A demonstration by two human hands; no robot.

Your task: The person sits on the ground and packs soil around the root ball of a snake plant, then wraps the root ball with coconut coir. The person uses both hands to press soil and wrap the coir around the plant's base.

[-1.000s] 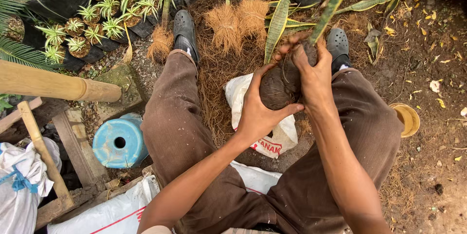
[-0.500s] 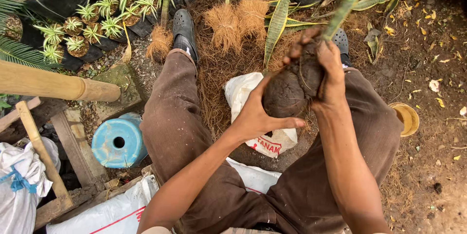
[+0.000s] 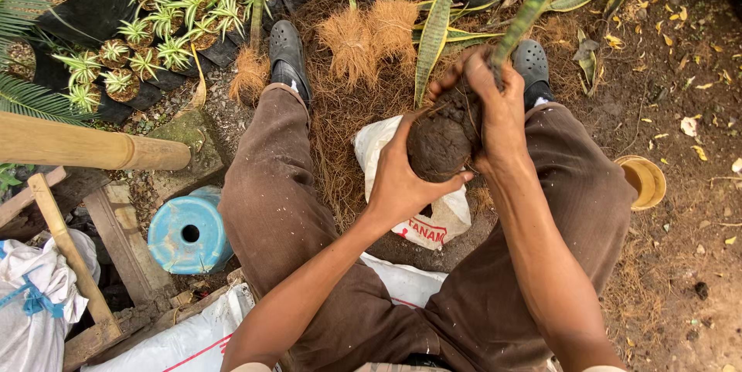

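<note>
Left hand [image 3: 402, 179] cups the soil ball [image 3: 438, 144] from beneath; right hand [image 3: 495, 113] grips the plant [image 3: 533, 1] base, above the white sack [image 3: 386, 140]. Squeezing unevenly could crumble soil or snap roots.
</note>
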